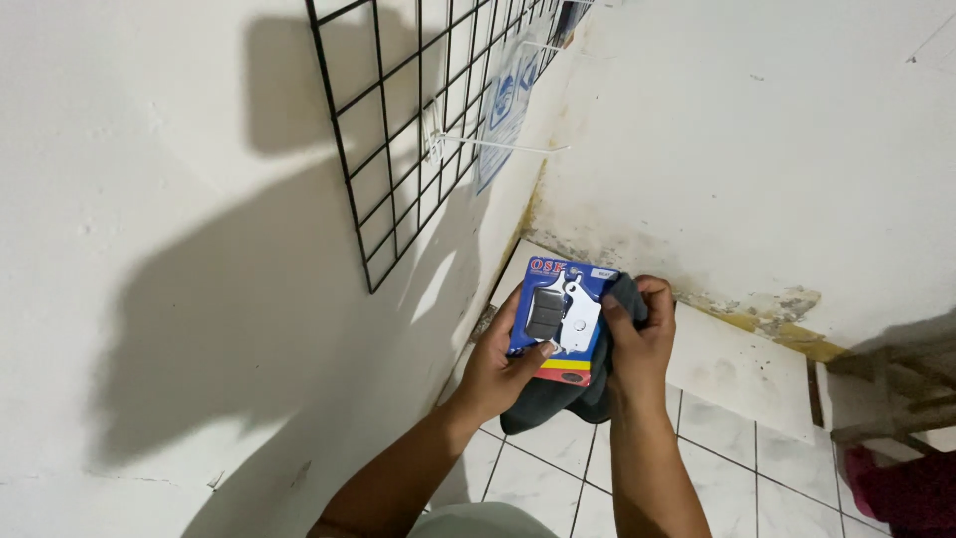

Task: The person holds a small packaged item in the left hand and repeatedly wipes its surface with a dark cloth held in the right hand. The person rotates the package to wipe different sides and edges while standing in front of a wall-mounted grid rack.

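I have both hands up in front of the corner of the room, just below the black wire grid panel (418,130) that hangs on the white wall. My left hand (498,364) grips a blue blister pack (561,317) by its lower left edge; the thumb lies across the front near the bottom and the fingers wrap behind the card, so that hand is closed on the pack. Under the clear bubble I can see a dark pad and a pale metal plate. My right hand (637,344) presses a dark grey cloth (558,403) against the right side and back of the pack, fingers curled tight around the bunched fabric, with the rest of the cloth hanging down below both hands.

I judge the step in hand to be wiping the pack down: the cloth is against it and the card is tilted towards me. A white hook (498,146) sticks out from the grid, bare, and further up more packs in blue and white (508,100) hang against the panel. The next move, as I read it, calls for keeping the left grip firm on the card edge while the cloth passes over the bubble, without creasing the card. The tiled floor (717,438) is below.
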